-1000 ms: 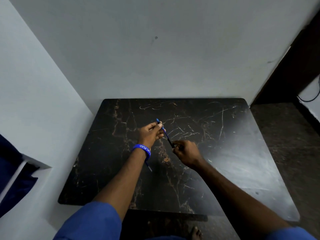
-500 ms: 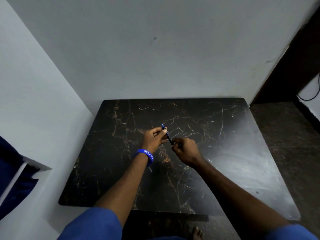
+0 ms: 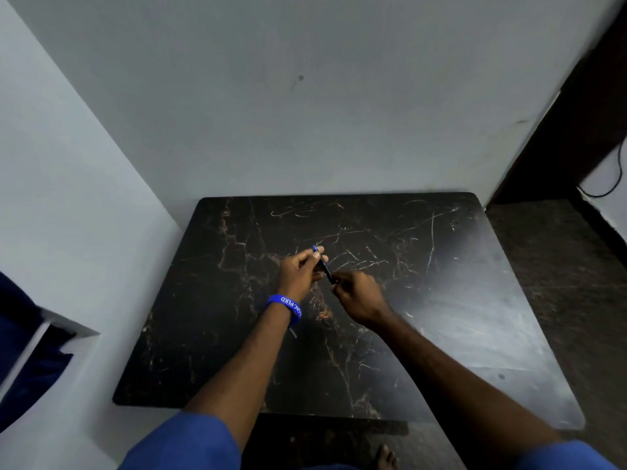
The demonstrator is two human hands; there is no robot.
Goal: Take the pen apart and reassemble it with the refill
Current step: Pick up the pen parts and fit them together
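While the white wall (image 3: 84, 198) and a dark blue cloth (image 3: 20, 351) fill the far left, the work sits over the middle of the black marbled table (image 3: 441, 334). Leftmost of the working parts is the left hand (image 3: 298, 273), a blue wristband (image 3: 286, 307) on its wrist, its fingers closed around the upper part of the pen (image 3: 324, 264), whose blue end pokes out just above the fingertips. From there the pen slants down and to the right, held clear of the tabletop, and its dark lower end disappears into the right hand (image 3: 356, 293), which pinches it with thumb and forefinger. So both hands are clamped on the one pen, close together, nearly touching. Whether the barrel is already split is too small to tell. I judge that the step in hand is working the two halves against each other at the joint, either unscrewing or screwing up. The next move calls for a steady left grip while the right twists along the pen's axis, keeping the halves in line so that the refill, not visible here, neither bends nor drops out.
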